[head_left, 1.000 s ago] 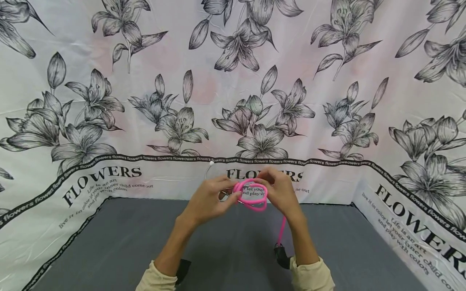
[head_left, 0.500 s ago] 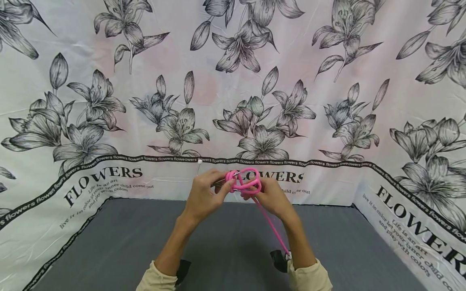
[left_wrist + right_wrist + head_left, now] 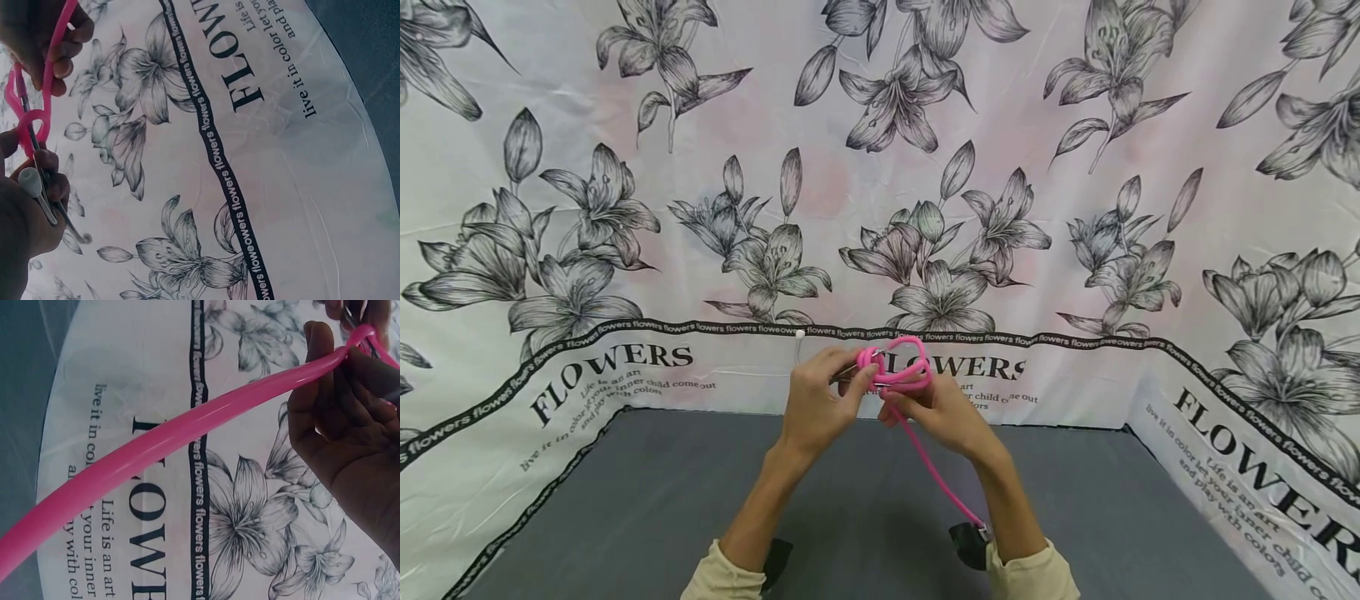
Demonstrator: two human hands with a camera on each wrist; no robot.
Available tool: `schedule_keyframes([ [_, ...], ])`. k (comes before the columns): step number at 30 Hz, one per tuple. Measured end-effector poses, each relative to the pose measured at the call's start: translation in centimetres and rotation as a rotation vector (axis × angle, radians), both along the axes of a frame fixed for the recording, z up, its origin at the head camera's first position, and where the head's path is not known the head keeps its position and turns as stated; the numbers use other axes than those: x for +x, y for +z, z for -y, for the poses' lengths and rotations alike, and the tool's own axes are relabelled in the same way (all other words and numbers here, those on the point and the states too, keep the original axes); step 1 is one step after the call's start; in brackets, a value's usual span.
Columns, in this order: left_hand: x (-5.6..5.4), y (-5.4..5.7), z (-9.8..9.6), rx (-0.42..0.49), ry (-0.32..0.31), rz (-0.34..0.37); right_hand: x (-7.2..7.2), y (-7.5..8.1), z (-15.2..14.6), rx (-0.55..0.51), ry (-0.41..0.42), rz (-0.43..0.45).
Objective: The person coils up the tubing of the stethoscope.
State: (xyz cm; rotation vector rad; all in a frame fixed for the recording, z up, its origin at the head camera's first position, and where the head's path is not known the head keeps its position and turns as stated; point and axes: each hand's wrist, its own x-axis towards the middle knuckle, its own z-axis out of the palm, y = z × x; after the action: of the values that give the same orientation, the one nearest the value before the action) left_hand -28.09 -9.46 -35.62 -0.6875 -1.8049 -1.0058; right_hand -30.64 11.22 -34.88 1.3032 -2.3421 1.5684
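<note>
A glossy pink cord (image 3: pixel 156 440) is wound in loops (image 3: pixel 910 386) around thin metal rods, held up above the grey table. My left hand (image 3: pixel 822 402) pinches the wound part and the rods between thumb and fingers. One wire end carries a white knob (image 3: pixel 29 178), which pokes up behind that hand in the head view. Just below the loops, my right hand (image 3: pixel 953 418) pinches the cord's long free strand. From there the strand runs down toward the right wrist. In the left wrist view, the metal rod (image 3: pixel 27 103) passes through a pink loop.
The grey table surface (image 3: pixel 700 483) spreads beneath both forearms. Behind it hangs a white cloth (image 3: pixel 820 275) printed with flowers and lettering, which also rises at the left and right sides. A black wrist camera piece (image 3: pixel 970 546) sits by the right cuff, close to the cord's lower end.
Both hands have shifted left, and the loops have risen slightly. My right hand has gone from the loops' upper right to below them, bringing the cord's long strand across beneath the loops.
</note>
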Motion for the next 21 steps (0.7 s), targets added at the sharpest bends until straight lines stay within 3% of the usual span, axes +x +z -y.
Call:
schedule_keyframes([
  [14, 0.08, 0.16, -0.46, 0.074, 0.08, -0.06, 0.49, 0.43, 0.05, -0.047, 0.083, 0.139],
  [21, 0.2, 0.07, -0.62, 0.103, 0.051, -0.057, 0.55, 0.04, 0.41, -0.061, 0.135, 0.144],
])
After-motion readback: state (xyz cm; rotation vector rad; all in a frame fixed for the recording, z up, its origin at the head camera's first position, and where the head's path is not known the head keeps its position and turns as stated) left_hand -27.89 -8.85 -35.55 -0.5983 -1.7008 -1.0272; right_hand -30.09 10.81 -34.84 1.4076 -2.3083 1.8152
